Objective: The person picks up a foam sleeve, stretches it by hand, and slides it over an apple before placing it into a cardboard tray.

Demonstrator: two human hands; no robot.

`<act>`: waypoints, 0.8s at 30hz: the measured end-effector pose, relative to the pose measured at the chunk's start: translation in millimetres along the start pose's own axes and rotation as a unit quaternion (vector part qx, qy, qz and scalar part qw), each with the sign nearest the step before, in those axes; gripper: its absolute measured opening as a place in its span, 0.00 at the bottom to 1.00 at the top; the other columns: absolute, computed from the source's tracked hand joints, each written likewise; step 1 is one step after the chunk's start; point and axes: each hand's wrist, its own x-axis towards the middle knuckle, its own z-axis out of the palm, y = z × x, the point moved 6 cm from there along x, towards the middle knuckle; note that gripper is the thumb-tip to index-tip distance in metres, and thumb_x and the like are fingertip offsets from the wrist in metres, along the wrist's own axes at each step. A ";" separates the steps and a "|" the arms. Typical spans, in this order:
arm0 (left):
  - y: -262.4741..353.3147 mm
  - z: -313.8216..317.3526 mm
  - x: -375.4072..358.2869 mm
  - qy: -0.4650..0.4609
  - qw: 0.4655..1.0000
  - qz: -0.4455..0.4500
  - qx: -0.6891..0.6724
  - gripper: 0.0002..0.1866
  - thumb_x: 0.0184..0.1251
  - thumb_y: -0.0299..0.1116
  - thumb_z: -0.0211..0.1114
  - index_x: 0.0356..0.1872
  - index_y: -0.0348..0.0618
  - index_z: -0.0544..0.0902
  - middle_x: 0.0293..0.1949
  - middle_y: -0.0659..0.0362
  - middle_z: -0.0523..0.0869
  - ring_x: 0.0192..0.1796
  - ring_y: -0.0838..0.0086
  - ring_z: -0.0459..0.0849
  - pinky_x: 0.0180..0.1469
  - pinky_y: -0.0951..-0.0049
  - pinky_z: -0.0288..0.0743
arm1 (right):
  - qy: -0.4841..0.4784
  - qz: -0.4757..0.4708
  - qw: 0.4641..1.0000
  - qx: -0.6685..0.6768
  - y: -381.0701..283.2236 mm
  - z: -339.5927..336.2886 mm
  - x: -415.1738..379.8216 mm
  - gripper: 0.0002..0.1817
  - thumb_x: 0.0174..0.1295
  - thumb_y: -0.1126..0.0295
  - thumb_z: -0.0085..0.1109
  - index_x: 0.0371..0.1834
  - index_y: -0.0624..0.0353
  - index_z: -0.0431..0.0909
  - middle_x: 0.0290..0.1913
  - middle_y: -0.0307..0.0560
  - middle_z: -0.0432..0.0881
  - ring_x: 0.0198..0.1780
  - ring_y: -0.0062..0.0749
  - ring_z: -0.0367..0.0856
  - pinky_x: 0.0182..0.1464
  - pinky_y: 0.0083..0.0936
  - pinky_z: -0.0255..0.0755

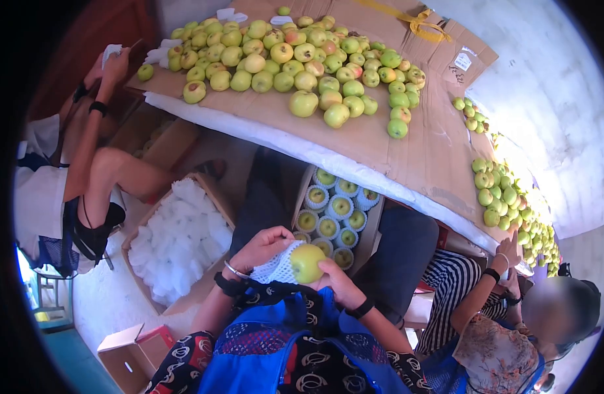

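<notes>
My right hand grips a yellow-green apple in front of my chest, thumb and fingers on its lower right side. In my left hand is a white foam net sleeve, its fingers closed on the upper edge. The sleeve lies against the apple's left side, and most of the apple is bare. Just beyond my hands, between my legs, stands a carton holding rows of apples in white foam nets. My left palm is partly hidden.
A cardboard-covered table ahead bears a big heap of apples, with more piles at right. To my left sits a box of white foam nets and an open carton. One person sits left, another right.
</notes>
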 end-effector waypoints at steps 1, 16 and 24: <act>-0.5 2.1 -1.4 -0.013 1.000 0.007 -0.003 0.08 0.70 0.31 0.53 0.43 0.39 0.75 0.34 0.66 0.80 0.36 0.88 0.76 0.39 0.85 0.72 | 0.009 -0.009 1.000 -0.023 -2.1 2.3 -0.2 0.31 0.63 0.63 0.46 0.66 0.68 0.53 0.64 0.57 0.63 0.64 0.45 0.64 0.68 0.43 0.55; 20.3 24.8 4.5 0.097 0.963 0.070 0.240 0.12 0.66 0.34 0.55 0.48 0.43 0.74 0.43 0.63 0.79 0.43 0.82 0.77 0.42 0.77 0.74 | 0.135 -0.187 0.944 -0.236 -31.5 -9.2 -10.9 0.23 0.57 0.66 0.56 0.55 0.64 0.67 0.45 0.42 0.76 0.48 0.23 0.73 0.51 0.21 0.68; -19.3 36.0 18.4 0.061 0.978 -0.088 -0.178 0.17 0.69 0.44 0.52 0.51 0.46 0.72 0.46 0.64 0.77 0.48 0.80 0.77 0.48 0.73 0.74 | 0.133 -0.177 0.962 -0.160 -34.6 -27.1 -6.5 0.24 0.56 0.68 0.59 0.55 0.64 0.67 0.46 0.41 0.75 0.48 0.21 0.73 0.50 0.20 0.68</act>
